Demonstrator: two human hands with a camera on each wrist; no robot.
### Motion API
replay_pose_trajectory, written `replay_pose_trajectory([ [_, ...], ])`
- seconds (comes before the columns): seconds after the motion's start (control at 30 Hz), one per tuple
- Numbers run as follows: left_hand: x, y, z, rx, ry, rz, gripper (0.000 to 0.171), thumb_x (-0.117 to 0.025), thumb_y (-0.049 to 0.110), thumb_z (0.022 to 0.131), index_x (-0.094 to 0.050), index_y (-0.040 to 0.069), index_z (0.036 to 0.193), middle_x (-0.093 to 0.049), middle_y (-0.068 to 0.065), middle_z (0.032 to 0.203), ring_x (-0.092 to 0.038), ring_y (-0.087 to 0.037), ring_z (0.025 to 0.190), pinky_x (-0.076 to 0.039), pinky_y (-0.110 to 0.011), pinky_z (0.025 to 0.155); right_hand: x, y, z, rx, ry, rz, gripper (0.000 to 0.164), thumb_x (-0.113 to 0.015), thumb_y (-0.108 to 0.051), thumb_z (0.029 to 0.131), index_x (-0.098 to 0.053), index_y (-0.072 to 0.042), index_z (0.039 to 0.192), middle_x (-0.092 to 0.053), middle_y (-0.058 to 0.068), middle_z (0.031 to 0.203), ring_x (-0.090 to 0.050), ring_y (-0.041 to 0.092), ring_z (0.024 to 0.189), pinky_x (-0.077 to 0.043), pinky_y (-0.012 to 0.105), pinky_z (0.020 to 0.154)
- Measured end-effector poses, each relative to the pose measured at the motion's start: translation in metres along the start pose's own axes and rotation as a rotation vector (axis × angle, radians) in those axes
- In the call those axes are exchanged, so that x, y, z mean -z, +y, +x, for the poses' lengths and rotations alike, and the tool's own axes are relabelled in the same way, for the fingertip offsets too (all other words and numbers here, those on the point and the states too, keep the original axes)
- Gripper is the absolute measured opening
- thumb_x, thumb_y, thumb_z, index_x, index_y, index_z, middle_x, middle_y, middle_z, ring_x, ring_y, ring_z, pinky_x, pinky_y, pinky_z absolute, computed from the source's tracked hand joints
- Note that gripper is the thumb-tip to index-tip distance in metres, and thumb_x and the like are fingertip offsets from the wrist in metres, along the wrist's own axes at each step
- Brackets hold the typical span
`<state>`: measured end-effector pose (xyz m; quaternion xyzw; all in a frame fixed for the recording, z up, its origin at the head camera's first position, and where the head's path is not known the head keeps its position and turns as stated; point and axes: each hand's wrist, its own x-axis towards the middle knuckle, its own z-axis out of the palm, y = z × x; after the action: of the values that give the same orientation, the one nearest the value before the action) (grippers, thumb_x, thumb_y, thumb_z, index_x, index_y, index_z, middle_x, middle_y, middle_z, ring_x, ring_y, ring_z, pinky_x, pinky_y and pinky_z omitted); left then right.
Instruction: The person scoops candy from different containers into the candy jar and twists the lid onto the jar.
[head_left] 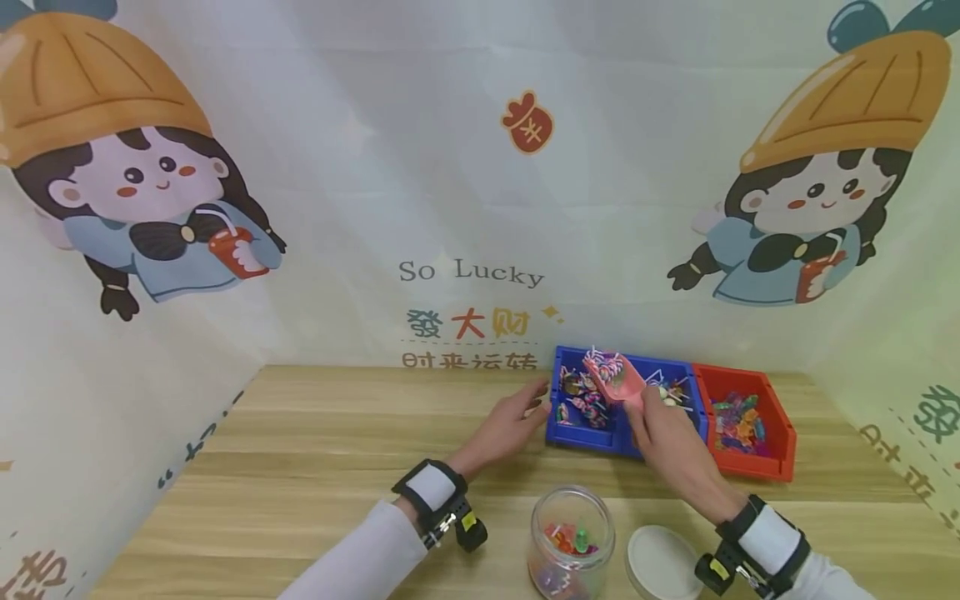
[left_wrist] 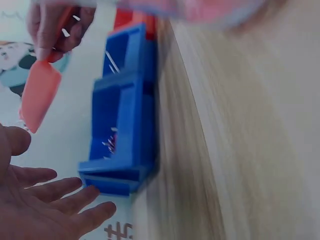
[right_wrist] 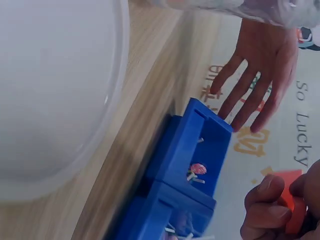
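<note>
Scoop: pink scoop [head_left: 628,387], above the blue bins [head_left: 585,439], blade pointing away and leftward; looks like thin plastic, so probably light and fairly stiff, with some flex at the lip.
Right hand: right hand [head_left: 675,446] clamped on the scoop's handle, thumb and fingers curled round it.
Load: striped sweets [head_left: 602,365] with sticks, heaped toward the blade's front; each likely light and hard, perhaps slick if wrapped. Front-heavy heap, so the wrist would have to resist a nose-down tip; sticks may snag one another.
Where to hold: handle, close behind the blade, for best control of tilt; the blade itself is a poor grip, being full.
Left hand: left hand [head_left: 516,421] bare of any load, fingers apart and extended, at the left end of the blue bins; cannot tell whether the fingertips touch.
Jar: clear jar [head_left: 592,562], uncapped, part filled with colourful pieces; glass or plastic undetermined. Smooth wall, possibly slippery; best steadied round the body.
Lid: white lid [head_left: 663,560], flat beside the jar; likely light, take by the edge.
Red bin: red bin [head_left: 757,467] at right, bright pieces inside.
</note>
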<state>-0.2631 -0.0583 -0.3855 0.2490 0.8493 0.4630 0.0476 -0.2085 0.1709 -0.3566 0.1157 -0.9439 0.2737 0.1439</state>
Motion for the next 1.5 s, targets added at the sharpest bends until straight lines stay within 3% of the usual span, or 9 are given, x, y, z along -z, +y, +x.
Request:
replay_pose_trajectory([
  [0.27,0.005,0.014,-0.039,-0.042,-0.057,-0.214,0.046,-0.036,0.037,0.104,-0.034,0.025,0.148,-0.042,-0.005,0.151,-0.041,-0.021,0.139,-0.035,-0.043,0.114,0.031,0.008,-0.023,0.054,-0.195,0.152,0.022,-0.042,-0.031,0.103,-0.046,-0.01,0.095,-0.05,-0.003,0.064,-0.044,0.008,0.046,-0.038,0.021,0.041],
  [0.43,0.004,0.016,-0.059,-0.077,-0.158,-0.369,0.043,-0.032,0.033,0.105,-0.033,0.026,0.148,-0.042,-0.005,0.151,-0.042,-0.024,0.138,-0.036,-0.041,0.114,0.048,0.016,-0.041,0.202,-0.353,0.291,0.011,-0.042,-0.021,0.103,-0.046,-0.014,0.097,-0.052,-0.006,0.063,-0.046,0.004,0.046,-0.04,0.019,0.042],
  [0.6,0.001,0.018,-0.08,-0.132,-0.207,-0.411,0.043,-0.031,0.028,0.106,-0.031,0.026,0.148,-0.043,-0.006,0.15,-0.042,-0.024,0.138,-0.038,-0.039,0.113,0.057,0.024,-0.058,0.282,-0.527,0.388,0.008,-0.041,-0.013,0.103,-0.048,-0.011,0.104,-0.055,-0.005,0.067,-0.047,0.001,0.048,-0.04,0.017,0.043],
  [0.77,-0.003,0.017,-0.1,-0.1,-0.247,-0.385,0.044,-0.034,0.031,0.105,-0.028,0.032,0.148,-0.042,-0.002,0.151,-0.041,-0.02,0.139,-0.041,-0.033,0.11,0.063,0.028,-0.071,0.139,-0.734,0.443,0.026,-0.039,-0.019,0.104,-0.048,-0.006,0.124,-0.058,-0.001,0.074,-0.055,0.007,0.058,-0.043,0.019,0.048],
  [0.87,-0.006,0.016,-0.108,-0.077,-0.287,-0.383,0.047,-0.039,0.032,0.104,-0.026,0.034,0.149,-0.039,-0.001,0.153,-0.038,-0.02,0.14,-0.042,-0.026,0.108,0.067,0.026,-0.075,0.033,-0.796,0.423,0.032,-0.041,-0.027,0.103,-0.05,-0.012,0.13,-0.061,0.002,0.081,-0.059,0.013,0.068,-0.044,0.021,0.053],
  [1.13,-0.012,0.015,-0.113,-0.107,-0.331,-0.35,0.06,-0.058,0.027,0.096,-0.03,0.034,0.148,-0.036,0.003,0.154,-0.039,-0.018,0.139,-0.039,-0.026,0.11,0.073,0.022,-0.076,0.012,-0.824,0.277,0.03,-0.043,-0.035,0.102,-0.058,-0.029,0.127,-0.064,-0.008,0.107,-0.057,0.006,0.088,-0.047,0.013,0.068],
  [1.27,-0.014,0.015,-0.112,-0.115,-0.324,-0.352,0.062,-0.062,0.024,0.093,-0.033,0.034,0.147,-0.039,0.006,0.151,-0.041,-0.021,0.138,-0.041,-0.024,0.108,0.072,0.019,-0.071,0.142,-0.79,0.266,0.027,-0.046,-0.029,0.101,-0.062,-0.02,0.121,-0.059,-0.014,0.085,-0.055,-0.001,0.075,-0.042,0.015,0.057],
  [1.37,-0.014,0.016,-0.111,-0.128,-0.312,-0.33,0.063,-0.063,0.023,0.092,-0.034,0.032,0.147,-0.041,0.004,0.151,-0.043,-0.023,0.137,-0.042,-0.023,0.106,0.073,0.018,-0.067,0.311,-0.733,0.277,0.02,-0.048,-0.02,0.1,-0.063,-0.014,0.113,-0.049,-0.014,0.068,-0.051,-0.007,0.062,-0.04,0.016,0.049],
  [1.5,-0.015,0.016,-0.11,-0.134,-0.301,-0.309,0.064,-0.064,0.024,0.091,-0.034,0.03,0.147,-0.041,0.003,0.15,-0.045,-0.023,0.136,-0.043,-0.023,0.105,0.076,0.014,-0.064,0.438,-0.635,0.221,0.014,-0.053,-0.018,0.098,-0.062,-0.015,0.108,-0.046,-0.017,0.066,-0.045,-0.011,0.058,-0.039,0.012,0.048],
])
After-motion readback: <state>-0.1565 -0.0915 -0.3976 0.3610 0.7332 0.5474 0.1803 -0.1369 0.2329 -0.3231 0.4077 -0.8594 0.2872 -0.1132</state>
